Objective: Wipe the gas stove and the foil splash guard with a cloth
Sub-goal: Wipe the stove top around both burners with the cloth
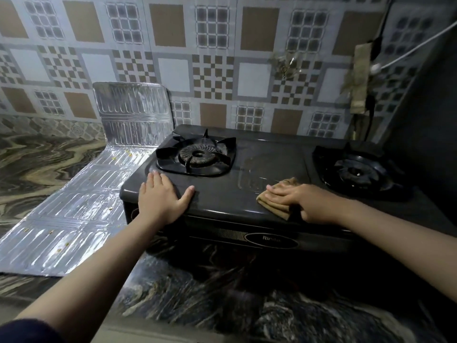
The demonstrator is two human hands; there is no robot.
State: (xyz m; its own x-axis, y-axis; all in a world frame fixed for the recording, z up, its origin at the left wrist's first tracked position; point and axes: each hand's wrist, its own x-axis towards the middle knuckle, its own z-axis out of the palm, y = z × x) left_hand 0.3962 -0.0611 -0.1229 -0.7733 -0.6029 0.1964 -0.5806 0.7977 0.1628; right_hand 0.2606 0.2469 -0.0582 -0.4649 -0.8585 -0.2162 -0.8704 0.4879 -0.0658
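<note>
1. Your left hand [160,198] lies flat and open, palm down, on the front left corner of the black two-burner gas stove [247,184], fingers spread and gripping nothing.
2. Your right hand [301,200] presses flat on a folded tan cloth [274,206], fingers extended over it rather than curled around it. The cloth sits on the stove top near the front edge, between the two burners.
3. The left burner [196,155], with its black pan support, is just behind your left hand. The right burner [358,172] is beyond your right hand.
4. The silver embossed foil splash guard [81,206] lies mostly flat on the marbled countertop [222,305], touching the stove's left side, its far panel bent up against the patterned tile wall [222,58]. Small yellowish specks dot the foil.
</note>
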